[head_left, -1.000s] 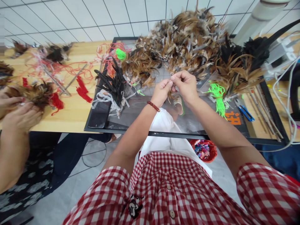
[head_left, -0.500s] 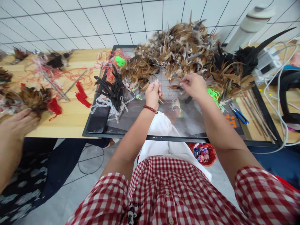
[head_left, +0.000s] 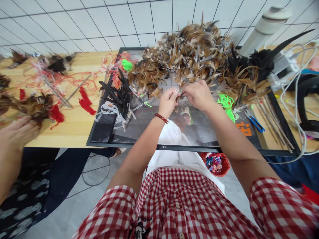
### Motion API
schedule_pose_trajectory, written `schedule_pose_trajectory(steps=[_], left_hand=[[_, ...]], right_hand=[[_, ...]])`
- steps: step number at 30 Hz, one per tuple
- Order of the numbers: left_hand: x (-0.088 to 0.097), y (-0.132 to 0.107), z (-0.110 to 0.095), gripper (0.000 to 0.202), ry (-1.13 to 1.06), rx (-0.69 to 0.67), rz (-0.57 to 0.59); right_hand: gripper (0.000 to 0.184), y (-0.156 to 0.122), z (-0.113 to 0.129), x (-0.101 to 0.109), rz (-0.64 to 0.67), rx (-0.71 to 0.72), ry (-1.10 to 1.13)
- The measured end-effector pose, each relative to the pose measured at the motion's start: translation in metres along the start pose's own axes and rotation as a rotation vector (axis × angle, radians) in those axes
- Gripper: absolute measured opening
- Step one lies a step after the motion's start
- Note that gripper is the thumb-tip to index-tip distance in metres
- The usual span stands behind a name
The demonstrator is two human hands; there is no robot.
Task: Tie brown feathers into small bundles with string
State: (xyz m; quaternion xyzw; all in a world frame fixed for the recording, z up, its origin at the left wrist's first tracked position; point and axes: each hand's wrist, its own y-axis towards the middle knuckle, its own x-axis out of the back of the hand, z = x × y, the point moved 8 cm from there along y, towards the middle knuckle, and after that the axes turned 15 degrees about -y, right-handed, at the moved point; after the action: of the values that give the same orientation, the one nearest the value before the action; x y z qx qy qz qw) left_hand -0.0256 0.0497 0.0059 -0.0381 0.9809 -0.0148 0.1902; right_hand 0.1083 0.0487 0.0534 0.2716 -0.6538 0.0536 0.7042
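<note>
My left hand [head_left: 168,101] and my right hand [head_left: 198,94] meet fingertip to fingertip over a glass table top [head_left: 199,129], just in front of a big heap of brown feathers [head_left: 191,54]. Both hands are closed in a pinch on a few small brown feathers [head_left: 179,93] held between them. A bead bracelet [head_left: 161,118] sits on my left wrist. A bundle of black feathers [head_left: 121,94] tied with pale ribbon lies to the left of my left hand. Neon green cord [head_left: 228,104] lies to the right of my right hand.
Blue snips [head_left: 254,122] and thin metal rods [head_left: 274,124] lie at the right. A red basket [head_left: 215,163] stands under the glass. On the wooden table [head_left: 74,129] at the left, another person's hand [head_left: 17,132] rests by feathers and red thread [head_left: 86,99]. Cables [head_left: 302,109] hang at far right.
My hands went apart, the right one reaching into the feather heap, and have come back together in a pinch. The view shifted slightly.
</note>
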Motion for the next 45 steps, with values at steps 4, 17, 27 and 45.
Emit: schedule_pose_trajectory(steps=[4, 17, 27, 45], left_hand=[[-0.007, -0.004, 0.009, 0.023, 0.02, 0.107, 0.072], [-0.002, -0.003, -0.006, 0.021, 0.073, -0.069, 0.039], [0.005, 0.0, -0.006, 0.017, 0.052, -0.077, -0.051], [0.003, 0.001, -0.004, 0.02, 0.008, -0.053, -0.007]], right_hand=[[0.021, 0.001, -0.011, 0.002, -0.129, -0.101, 0.327], [0.053, 0.006, -0.03, -0.034, -0.082, -0.44, 1.169], [0.033, 0.004, -0.042, -0.037, -0.129, -0.462, 0.972], [0.033, 0.003, -0.049, -0.03, -0.27, -0.535, 1.076]])
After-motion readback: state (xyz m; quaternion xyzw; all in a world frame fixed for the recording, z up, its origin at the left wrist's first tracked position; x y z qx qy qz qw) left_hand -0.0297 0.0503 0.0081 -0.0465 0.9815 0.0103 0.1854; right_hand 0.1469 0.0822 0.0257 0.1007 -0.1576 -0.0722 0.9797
